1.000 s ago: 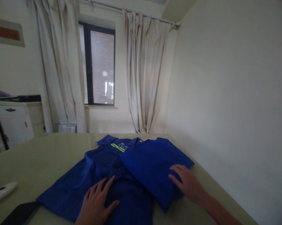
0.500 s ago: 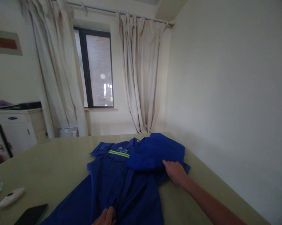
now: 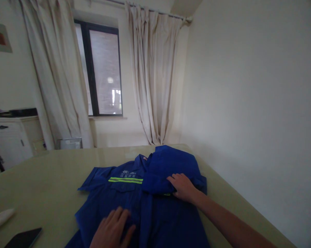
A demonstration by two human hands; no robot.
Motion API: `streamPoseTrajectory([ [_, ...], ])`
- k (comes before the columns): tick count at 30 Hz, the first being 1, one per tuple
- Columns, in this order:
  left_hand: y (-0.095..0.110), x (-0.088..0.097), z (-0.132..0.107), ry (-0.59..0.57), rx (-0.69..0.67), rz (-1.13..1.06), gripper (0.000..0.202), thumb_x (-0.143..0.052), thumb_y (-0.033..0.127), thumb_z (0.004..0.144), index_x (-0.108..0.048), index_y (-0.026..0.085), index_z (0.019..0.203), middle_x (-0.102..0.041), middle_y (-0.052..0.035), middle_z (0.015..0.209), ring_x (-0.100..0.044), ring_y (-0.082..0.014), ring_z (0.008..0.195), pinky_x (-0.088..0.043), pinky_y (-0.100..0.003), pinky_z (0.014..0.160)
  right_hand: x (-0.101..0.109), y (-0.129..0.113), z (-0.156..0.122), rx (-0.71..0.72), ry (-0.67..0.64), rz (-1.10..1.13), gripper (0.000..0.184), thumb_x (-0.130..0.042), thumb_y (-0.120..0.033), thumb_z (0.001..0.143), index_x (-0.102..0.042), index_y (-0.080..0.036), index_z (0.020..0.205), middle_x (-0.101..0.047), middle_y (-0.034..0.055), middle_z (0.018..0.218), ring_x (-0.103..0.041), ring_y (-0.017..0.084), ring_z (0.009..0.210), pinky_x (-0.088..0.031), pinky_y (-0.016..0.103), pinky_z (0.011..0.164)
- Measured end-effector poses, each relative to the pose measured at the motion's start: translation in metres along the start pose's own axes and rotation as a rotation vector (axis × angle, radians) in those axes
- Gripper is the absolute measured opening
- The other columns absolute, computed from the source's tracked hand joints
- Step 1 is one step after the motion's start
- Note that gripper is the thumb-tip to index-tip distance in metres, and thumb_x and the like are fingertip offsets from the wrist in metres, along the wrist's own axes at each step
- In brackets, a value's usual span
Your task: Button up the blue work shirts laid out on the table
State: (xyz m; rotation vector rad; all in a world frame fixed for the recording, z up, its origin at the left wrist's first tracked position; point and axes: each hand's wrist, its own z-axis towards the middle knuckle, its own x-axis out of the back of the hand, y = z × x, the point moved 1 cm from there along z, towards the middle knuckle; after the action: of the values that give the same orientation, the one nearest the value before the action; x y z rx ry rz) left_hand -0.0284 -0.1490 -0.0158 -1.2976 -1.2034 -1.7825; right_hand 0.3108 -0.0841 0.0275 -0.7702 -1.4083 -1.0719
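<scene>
A blue work jacket [image 3: 124, 193] with white lettering and a yellow-green reflective stripe [image 3: 125, 180] lies front up on the table. Over its right chest side rests a brighter blue bunched piece of cloth [image 3: 170, 162]; whether it belongs to the jacket I cannot tell. My right hand [image 3: 183, 187] is closed on the lower edge of this cloth, fingers curled over the top and thumb low. A bit of stripe peeks out beneath. Near the bottom of the view, my left hand [image 3: 112, 227] is open over the jacket's lower front, fingers apart.
The pale green table [image 3: 54, 193] carries a dark phone [image 3: 24, 237] and a white oval device [image 3: 1, 218] at the near left. A white wall [image 3: 248, 120] runs along the right side. Curtains [image 3: 155, 75], a window [image 3: 105, 72] and a white cabinet [image 3: 10, 141] stand behind.
My left hand has let go of the jacket front, opened and moved up. My right hand and the bright blue cloth have shifted left. The jacket front lies more spread out.
</scene>
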Motion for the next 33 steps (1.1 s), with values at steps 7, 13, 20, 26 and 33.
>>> streamPoseTrajectory([
  [7, -0.029, -0.015, 0.023, 0.006, 0.085, 0.132, 0.070, -0.037, 0.073, 0.094, -0.037, 0.038, 0.155, -0.032, -0.0010, 0.166, -0.028, -0.0314, 0.154, -0.016, -0.062, 0.125, 0.016, 0.037, 0.023, -0.014, 0.035, -0.121, 0.032, -0.049, -0.008, 0.094, -0.068, -0.024, 0.114, -0.068, 0.0079, 0.112, -0.063, 0.022, 0.107, -0.041, 0.037, 0.097],
  [13, -0.040, -0.006, 0.027, 0.014, 0.168, 0.140, 0.073, -0.032, 0.077, 0.094, -0.035, 0.038, 0.156, -0.028, 0.0005, 0.167, -0.021, -0.0290, 0.156, -0.012, -0.058, 0.126, 0.017, 0.112, 0.027, -0.329, 0.043, -0.175, 0.028, -0.052, -0.008, 0.089, -0.070, -0.013, 0.110, -0.062, 0.0258, 0.123, -0.057, 0.038, 0.116, -0.039, 0.054, 0.098],
  [20, -0.026, 0.012, 0.064, 0.141, 0.175, 0.200, 0.062, -0.031, 0.065, 0.100, -0.064, 0.024, 0.134, -0.062, -0.0124, 0.136, -0.055, -0.0334, 0.127, -0.037, -0.053, 0.111, -0.006, 0.130, 0.025, -0.240, -0.128, -0.075, 0.081, -0.062, 0.003, 0.069, -0.051, -0.023, 0.145, -0.053, 0.0153, 0.145, -0.059, 0.029, 0.123, -0.047, 0.036, 0.091],
  [26, -0.001, 0.003, 0.122, 0.272, 0.195, 0.298, 0.044, -0.040, 0.041, 0.101, -0.064, 0.009, 0.119, -0.060, -0.0189, 0.126, -0.054, -0.0335, 0.118, -0.043, -0.044, 0.100, -0.017, 0.127, 0.021, -0.254, -0.117, -0.086, 0.083, -0.053, 0.006, 0.075, -0.044, -0.027, 0.151, -0.061, 0.0130, 0.134, -0.063, 0.029, 0.118, -0.047, 0.036, 0.089],
  [33, -0.010, -0.007, 0.169, 0.213, 0.019, 0.203, 0.034, -0.044, 0.034, 0.101, -0.059, 0.020, 0.127, -0.058, -0.0111, 0.129, -0.051, -0.0282, 0.121, -0.039, -0.040, 0.104, -0.021, 0.126, 0.029, -0.300, -0.029, -0.157, 0.058, -0.044, 0.001, 0.090, -0.057, -0.030, 0.138, -0.065, 0.0117, 0.128, -0.060, 0.029, 0.118, -0.042, 0.039, 0.093],
])
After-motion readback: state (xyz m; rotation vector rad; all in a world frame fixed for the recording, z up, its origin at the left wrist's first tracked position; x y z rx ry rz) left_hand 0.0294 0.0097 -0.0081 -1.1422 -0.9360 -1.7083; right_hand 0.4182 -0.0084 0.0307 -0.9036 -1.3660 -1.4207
